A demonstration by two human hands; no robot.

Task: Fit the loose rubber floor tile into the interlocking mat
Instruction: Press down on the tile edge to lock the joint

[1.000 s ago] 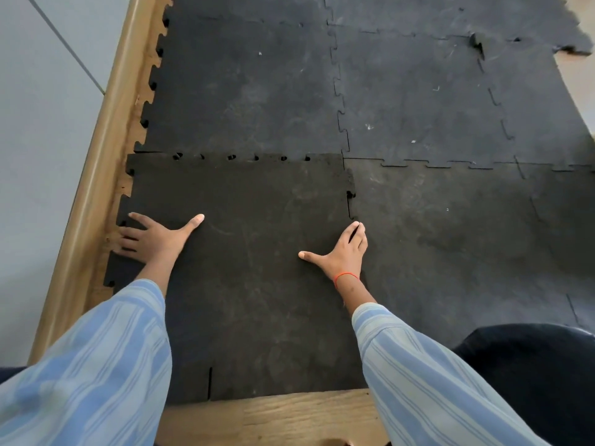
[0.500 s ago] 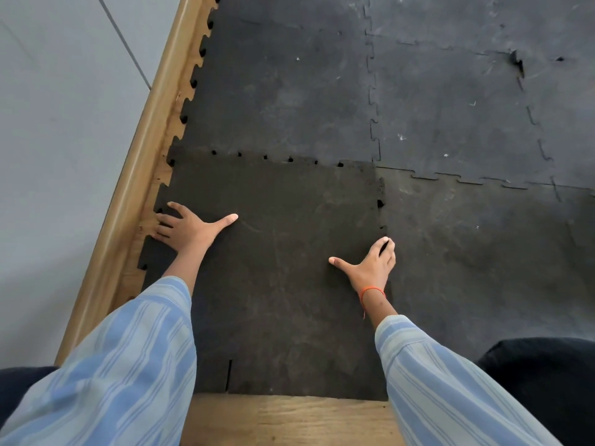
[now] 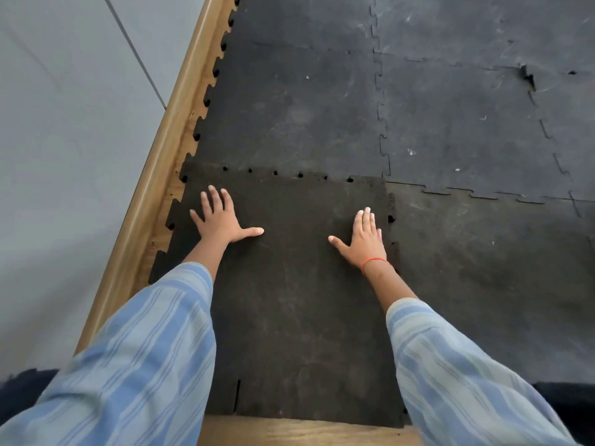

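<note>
Both palms have slid forward, left hand (image 3: 222, 220) and right hand (image 3: 365, 238) spread flat and gripping nothing, on the loose rubber tile (image 3: 289, 284), whose far teeth ahead of the fingertips now overlap the interlocking mat (image 3: 306, 101), unseated.

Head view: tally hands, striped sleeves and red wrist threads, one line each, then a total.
Bare hands flat on the dark rubber floor tile: 2 (left hand, right hand)
Blue striped sleeves: 2
Red wrist threads: 1
Total: 5
</note>
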